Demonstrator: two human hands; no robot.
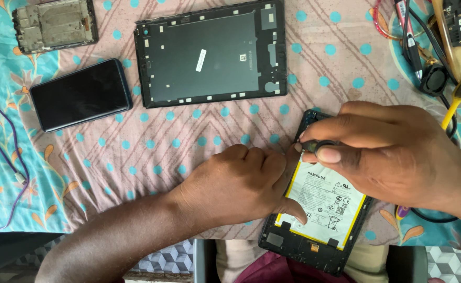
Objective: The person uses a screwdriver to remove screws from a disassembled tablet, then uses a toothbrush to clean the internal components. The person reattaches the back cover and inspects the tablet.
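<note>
Tablet (322, 209), back off and pale battery exposed, lies at the near edge of the cloth-covered tabletop (188, 141), overhanging it slightly. My left hand (241, 181) is curled, knuckles down, pressing on the tablet's left side. My right hand (382, 152) is pinched shut on a small dark tool (319, 144) over the tablet's top end. I see the removed back cover (212, 52) near the far edge, a black phone (81, 94) to its left, and a bare phone frame (55, 23) at the far left corner.
</note>
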